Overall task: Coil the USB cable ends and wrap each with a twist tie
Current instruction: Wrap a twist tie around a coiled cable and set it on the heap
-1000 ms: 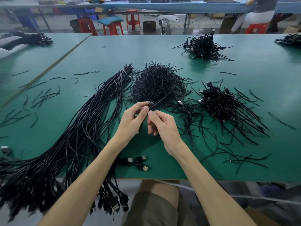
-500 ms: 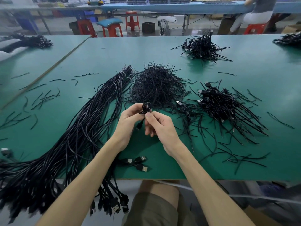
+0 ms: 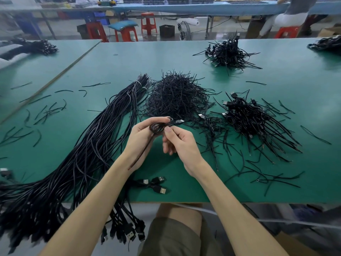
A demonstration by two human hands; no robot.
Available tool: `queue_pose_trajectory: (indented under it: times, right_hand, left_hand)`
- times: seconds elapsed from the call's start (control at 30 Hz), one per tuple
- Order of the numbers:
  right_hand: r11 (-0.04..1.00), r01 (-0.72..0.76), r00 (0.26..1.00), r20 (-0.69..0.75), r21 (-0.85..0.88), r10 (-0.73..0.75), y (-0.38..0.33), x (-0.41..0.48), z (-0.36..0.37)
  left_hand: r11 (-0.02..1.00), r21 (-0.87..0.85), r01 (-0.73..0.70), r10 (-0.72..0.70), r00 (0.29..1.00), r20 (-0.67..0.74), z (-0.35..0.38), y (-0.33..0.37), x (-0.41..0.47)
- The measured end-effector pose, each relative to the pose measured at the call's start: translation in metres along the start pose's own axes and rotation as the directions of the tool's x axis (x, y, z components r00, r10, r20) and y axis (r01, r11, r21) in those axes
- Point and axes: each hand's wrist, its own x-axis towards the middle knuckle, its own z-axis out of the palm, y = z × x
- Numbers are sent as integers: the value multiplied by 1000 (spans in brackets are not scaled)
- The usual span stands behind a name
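My left hand [image 3: 143, 137] grips a small coil of black USB cable [image 3: 158, 127] above the green table [image 3: 120, 67]. The plug end pokes out to the right and the tail runs down past my left wrist. My right hand [image 3: 181, 145] pinches the coil from the right with thumb and forefinger. A heap of black twist ties [image 3: 175, 97] lies just behind my hands. A long bundle of uncoiled black USB cables [image 3: 83, 145] lies to the left and hangs over the front edge. Coiled, tied cables [image 3: 252, 117] are piled at the right.
Another pile of coiled cables [image 3: 228, 52] sits at the far right. Loose ties [image 3: 46, 111] are scattered at the left. Three USB plugs [image 3: 156, 184] lie near the front edge. Red stools [image 3: 127, 33] and a seated person [image 3: 291, 13] are beyond the table.
The coil between my fingers has grown larger and turned flatter, with the plug now sticking out to the right. Both hands stay in the same spot.
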Motion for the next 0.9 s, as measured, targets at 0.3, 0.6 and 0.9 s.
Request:
queue_pose_trajectory:
  times: [0.3, 0.6, 0.9]
  right_hand:
    - [999, 10, 997, -78, 34, -7, 4, 2, -1]
    - [999, 2, 996, -85, 34, 1, 4, 1, -3]
    - [1000, 0, 998, -57, 4, 1, 5, 2, -2]
  left_hand:
    - [998, 32, 49, -51, 997, 55, 3, 2, -1]
    - [988, 153, -13, 5, 998, 57, 3, 2, -4]
    - [791, 591, -158, 184, 983, 17, 6, -2, -4]
